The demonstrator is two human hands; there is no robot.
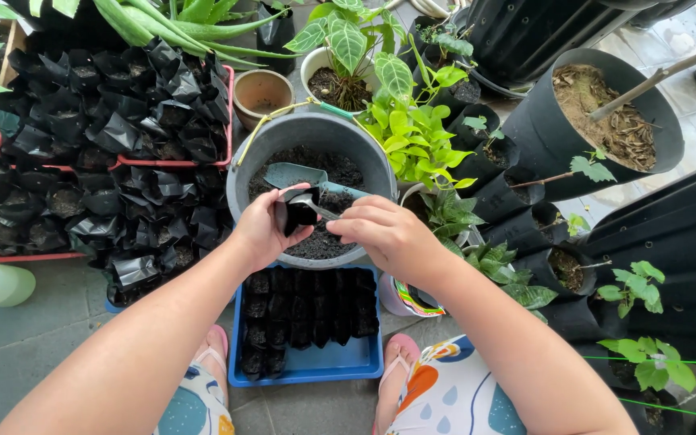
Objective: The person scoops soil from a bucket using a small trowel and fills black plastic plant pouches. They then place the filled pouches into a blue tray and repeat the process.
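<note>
Two bare hands work over a grey bucket [243, 173] of dark soil, which serves as the landmark. The left hand [261, 227] is over the bucket's near rim, its fingers closed around a small black nursery bag [300, 211] and holding the bag's mouth open above the soil. The right hand [386, 234], just beside it on the same near rim, has its fingers closed on the handle of a small grey-green trowel [296, 174], whose blade lies further in on the soil, touching it near the bucket's middle.

Directly below the bucket, between the person's feet in pink sandals [397, 358], sits a blue tray [340, 364] packed with rows of filled black bags. Left of the bucket, red-rimmed trays [172, 161] carry many more black bags, crumpled and open at the top. Behind the bucket stand a terracotta pot [261, 93] and a white pot [316, 64] with a veined green plant. Right of the bucket, leafy green plants [412, 137] grow in black grow bags, and a large black bag [549, 129] holds brown mulch.
</note>
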